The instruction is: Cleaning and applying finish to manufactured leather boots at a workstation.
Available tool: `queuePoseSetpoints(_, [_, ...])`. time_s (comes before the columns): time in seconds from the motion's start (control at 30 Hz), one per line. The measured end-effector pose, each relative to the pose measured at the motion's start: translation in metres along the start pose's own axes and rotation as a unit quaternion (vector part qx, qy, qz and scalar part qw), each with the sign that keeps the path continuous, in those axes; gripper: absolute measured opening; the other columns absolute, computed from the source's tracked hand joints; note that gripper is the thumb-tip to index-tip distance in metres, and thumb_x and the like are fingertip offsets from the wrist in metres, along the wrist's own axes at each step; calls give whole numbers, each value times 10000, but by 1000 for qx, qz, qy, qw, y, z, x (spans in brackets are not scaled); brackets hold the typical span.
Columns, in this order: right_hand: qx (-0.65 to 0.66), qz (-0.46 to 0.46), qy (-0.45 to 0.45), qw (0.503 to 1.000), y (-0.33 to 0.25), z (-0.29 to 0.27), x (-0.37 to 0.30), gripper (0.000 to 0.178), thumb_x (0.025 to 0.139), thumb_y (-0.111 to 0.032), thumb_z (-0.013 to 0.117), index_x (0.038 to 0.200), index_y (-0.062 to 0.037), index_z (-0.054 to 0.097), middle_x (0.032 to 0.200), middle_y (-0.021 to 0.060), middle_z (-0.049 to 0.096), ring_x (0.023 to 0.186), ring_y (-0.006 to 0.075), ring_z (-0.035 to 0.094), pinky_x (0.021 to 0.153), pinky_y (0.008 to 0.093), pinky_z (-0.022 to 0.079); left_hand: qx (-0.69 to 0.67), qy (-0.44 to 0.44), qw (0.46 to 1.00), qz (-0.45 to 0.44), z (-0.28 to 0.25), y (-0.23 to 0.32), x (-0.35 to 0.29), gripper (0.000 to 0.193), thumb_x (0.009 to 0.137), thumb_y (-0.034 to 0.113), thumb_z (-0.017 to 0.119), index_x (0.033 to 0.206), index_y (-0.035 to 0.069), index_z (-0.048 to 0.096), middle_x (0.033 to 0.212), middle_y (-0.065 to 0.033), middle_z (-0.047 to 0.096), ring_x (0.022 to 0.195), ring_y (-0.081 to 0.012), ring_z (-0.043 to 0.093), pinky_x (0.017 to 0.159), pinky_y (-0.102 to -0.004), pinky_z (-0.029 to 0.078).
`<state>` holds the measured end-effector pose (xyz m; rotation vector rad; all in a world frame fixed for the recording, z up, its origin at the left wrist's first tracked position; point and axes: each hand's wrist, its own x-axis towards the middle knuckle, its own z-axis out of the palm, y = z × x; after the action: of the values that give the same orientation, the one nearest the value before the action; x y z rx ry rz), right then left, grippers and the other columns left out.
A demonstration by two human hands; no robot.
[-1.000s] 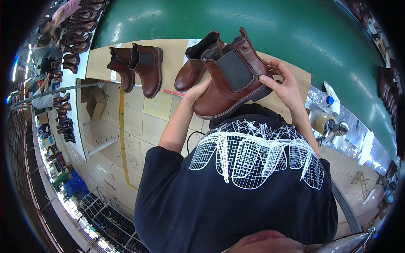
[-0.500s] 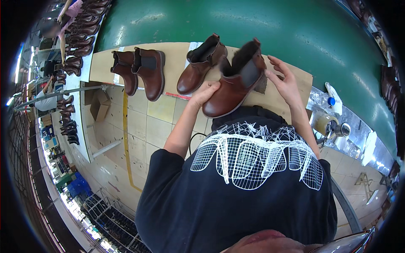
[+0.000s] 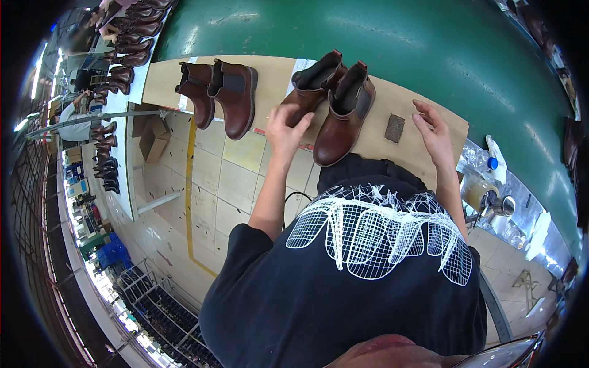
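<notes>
Two brown Chelsea boots stand side by side on the cardboard-topped bench in front of me. My left hand (image 3: 286,136) is closed over the toe of the left boot (image 3: 314,92), thumb on one side and fingers on the other, so that the toe is mostly hidden. Beside it, the right boot (image 3: 343,119) stands untouched with its toe toward me. My right hand (image 3: 434,132) is held open above the bench's right part with nothing in it. A small dark rectangular pad (image 3: 394,129) lies on the cardboard between that boot and my right hand.
Another pair of brown boots (image 3: 236,98) stands farther left on the cardboard (image 3: 270,70). At the right, a metal-topped surface (image 3: 521,214) carries tape rolls (image 3: 478,193) and a blue-capped bottle (image 3: 492,163). Racks of shoes line the far left, where people work.
The right boot has been set down on the cardboard and let go. My left hand has moved to the left boot's toe. The dark pad now shows fully, and the view has shifted slightly.
</notes>
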<state>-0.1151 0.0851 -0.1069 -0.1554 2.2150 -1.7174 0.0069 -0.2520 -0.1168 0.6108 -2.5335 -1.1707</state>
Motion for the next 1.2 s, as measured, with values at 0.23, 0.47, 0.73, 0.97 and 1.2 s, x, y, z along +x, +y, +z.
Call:
queuePoseSetpoints(0.23, [7, -9, -9, 1000, -4, 1, -4, 384, 931, -227, 643, 1284, -79, 615, 1264, 102, 616, 1043, 183, 595, 901, 337, 484, 216, -73, 972, 56, -1, -52, 26, 998, 514, 306, 910, 1373, 40, 477, 1343, -192, 519, 1212, -387, 505, 1031, -442, 432])
queuePoseSetpoints(0.47, [2, -1, -20, 1000, -13, -10, -15, 370, 939, -207, 633, 1282, -71, 614, 1218, 99, 632, 1022, 169, 609, 899, 323, 482, -3, -80, 995, -63, -29, 3, 27, 821, 554, 234, 903, 1254, -35, 569, 1084, -154, 695, 990, -271, 670, 908, -372, 520])
queuePoseSetpoints(0.73, [27, -29, -97, 994, -78, -1, -21, 405, 968, -151, 581, 1358, -48, 543, 1283, 107, 602, 1147, 166, 571, 994, 319, 439, -267, -81, 958, -70, -44, 100, 22, 726, 618, 172, 906, 1214, -71, 572, 1112, -130, 673, 1012, -197, 639, 915, -324, 495])
queuePoseSetpoints(0.97, [122, -111, -98, 981, -119, 10, -31, 846, 890, -186, 669, 1565, -152, 161, 1416, 211, 466, 1243, 290, 512, 991, 389, 462, -342, -197, 918, -41, -14, 171, 12, 817, 638, 198, 910, 1297, -65, 504, 1194, -128, 635, 1082, -198, 608, 969, -336, 463])
queuePoseSetpoints(1.2, [290, -111, -51, 949, -103, 8, -44, 1056, 833, -69, 724, 1567, -90, -36, 1385, 229, 449, 1262, 265, 494, 1027, 369, 424, -232, -243, 939, 78, 45, 197, -6, 901, 704, 299, 864, 1392, -58, 405, 1252, -224, 546, 1190, -287, 540, 989, -386, 452])
